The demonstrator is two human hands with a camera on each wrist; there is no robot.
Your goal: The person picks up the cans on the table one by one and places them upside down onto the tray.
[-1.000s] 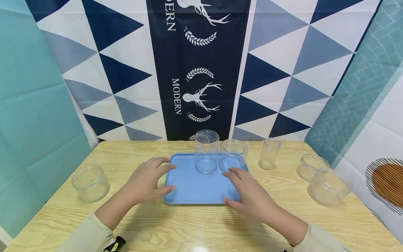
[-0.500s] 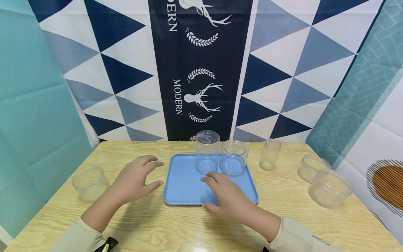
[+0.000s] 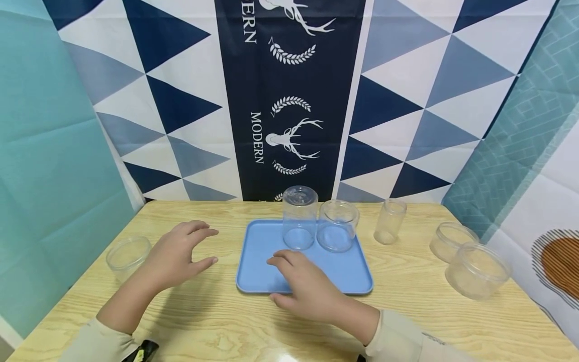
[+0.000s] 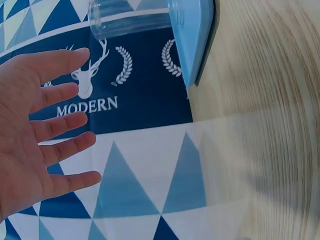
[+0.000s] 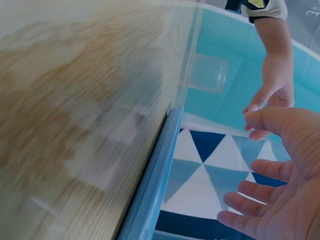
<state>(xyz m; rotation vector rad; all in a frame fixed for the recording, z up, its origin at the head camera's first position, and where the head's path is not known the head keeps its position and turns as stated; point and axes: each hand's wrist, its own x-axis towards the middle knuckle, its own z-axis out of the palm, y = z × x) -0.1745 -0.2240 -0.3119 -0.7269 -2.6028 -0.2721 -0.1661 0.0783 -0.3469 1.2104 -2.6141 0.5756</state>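
A blue tray lies mid-table. At its back stand a tall clear jar, base up, and a shorter wide clear jar on its right. My left hand hovers left of the tray, fingers spread and holding nothing; the left wrist view shows its bare palm. Behind that forearm, a low clear jar is partly hidden. Over the tray's front edge hangs my right hand, its fingers loosely bent around nothing. In the right wrist view, the right hand is beside the tray's edge.
Right of the tray stands a slim clear jar. Two low clear jars, one behind and one in front, sit near the right edge of the wooden table. A patterned cloth hangs along the back.
My left hand has moved left, away from the tray's left edge. My right hand has swept left across the tray's front from its right side. The jars on the tray have stayed put.
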